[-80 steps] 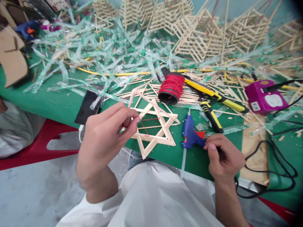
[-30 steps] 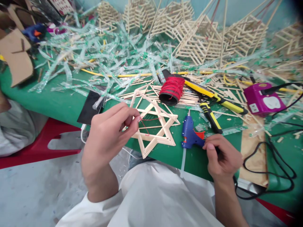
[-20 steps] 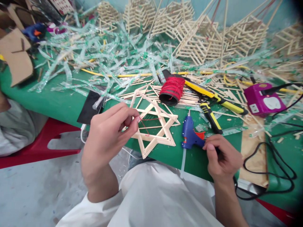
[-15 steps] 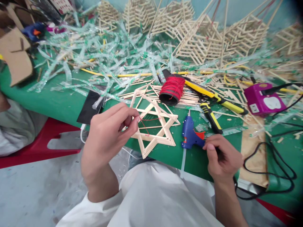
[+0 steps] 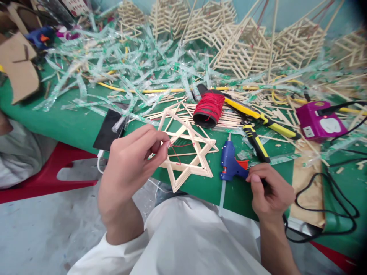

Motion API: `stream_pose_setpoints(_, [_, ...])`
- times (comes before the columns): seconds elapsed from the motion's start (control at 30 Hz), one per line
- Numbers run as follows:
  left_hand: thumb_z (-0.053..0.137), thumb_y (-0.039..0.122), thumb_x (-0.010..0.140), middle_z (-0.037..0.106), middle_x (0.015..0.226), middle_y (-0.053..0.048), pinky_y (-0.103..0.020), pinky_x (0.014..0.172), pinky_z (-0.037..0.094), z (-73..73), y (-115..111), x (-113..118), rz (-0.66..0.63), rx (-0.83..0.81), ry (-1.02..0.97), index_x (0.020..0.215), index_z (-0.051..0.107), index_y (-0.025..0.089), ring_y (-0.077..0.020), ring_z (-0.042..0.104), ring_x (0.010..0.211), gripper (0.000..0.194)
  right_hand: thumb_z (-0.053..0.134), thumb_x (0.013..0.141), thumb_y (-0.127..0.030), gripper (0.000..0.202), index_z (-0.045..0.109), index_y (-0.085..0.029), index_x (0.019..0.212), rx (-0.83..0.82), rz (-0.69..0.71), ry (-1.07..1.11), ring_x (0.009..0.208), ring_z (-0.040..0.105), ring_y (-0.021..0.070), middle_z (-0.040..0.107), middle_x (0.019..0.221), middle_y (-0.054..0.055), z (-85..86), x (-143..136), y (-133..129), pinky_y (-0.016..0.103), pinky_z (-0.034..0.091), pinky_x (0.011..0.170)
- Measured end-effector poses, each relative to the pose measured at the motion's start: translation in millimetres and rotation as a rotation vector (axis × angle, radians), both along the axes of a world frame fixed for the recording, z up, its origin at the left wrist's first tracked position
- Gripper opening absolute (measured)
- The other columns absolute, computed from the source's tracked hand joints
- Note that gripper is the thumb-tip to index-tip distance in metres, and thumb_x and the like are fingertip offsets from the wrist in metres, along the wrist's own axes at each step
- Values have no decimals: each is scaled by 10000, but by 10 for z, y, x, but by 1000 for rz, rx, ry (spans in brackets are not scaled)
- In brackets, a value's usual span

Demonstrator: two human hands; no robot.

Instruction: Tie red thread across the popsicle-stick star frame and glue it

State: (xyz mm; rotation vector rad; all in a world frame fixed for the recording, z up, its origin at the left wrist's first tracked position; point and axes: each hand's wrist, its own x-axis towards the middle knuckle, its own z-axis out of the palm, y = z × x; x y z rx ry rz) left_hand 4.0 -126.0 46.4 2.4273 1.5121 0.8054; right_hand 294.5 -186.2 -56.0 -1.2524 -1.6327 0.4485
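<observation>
My left hand (image 5: 134, 160) pinches a thin red thread (image 5: 179, 145) over the left side of a star-shaped frame (image 5: 200, 156) of pale wooden sticks. The thread runs across the middle of the star, with a loose piece hanging down. My right hand (image 5: 269, 187) has its fingers closed on the rear handle end of a blue glue gun (image 5: 229, 160). The gun's nozzle points away from me, and a clear glue stick (image 5: 222, 196) juts from its back. Behind the star lies a spool of red thread (image 5: 208, 109).
Yellow-black cutters (image 5: 252, 110), a purple device (image 5: 321, 121) with black cable and a black phone (image 5: 109, 128) surround the work. Behind are plastic strips (image 5: 137, 65) and stacked stick frames (image 5: 243, 49). Another person's sleeve (image 5: 20, 156) shows at left.
</observation>
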Motion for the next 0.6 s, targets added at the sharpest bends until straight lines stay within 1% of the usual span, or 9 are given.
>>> stream_pose_setpoints(0.27, [630,29,911,434,684,67,-131,587,339,-4,8,6,-6,10,15,847,612,146,-22,393,612,135,572,878,-25,187,577,-163,752,-3,5,1,696,562,129,578,711,10,-1,-2,4,295,429,623])
stream_pose_setpoints(0.6, [623,16,904,437,684,60,-137,577,341,-16,5,4,-13,-5,-28,831,609,141,-29,404,616,146,569,881,-32,189,575,-165,747,2,2,-3,689,560,128,573,701,6,-2,-1,10,290,430,621])
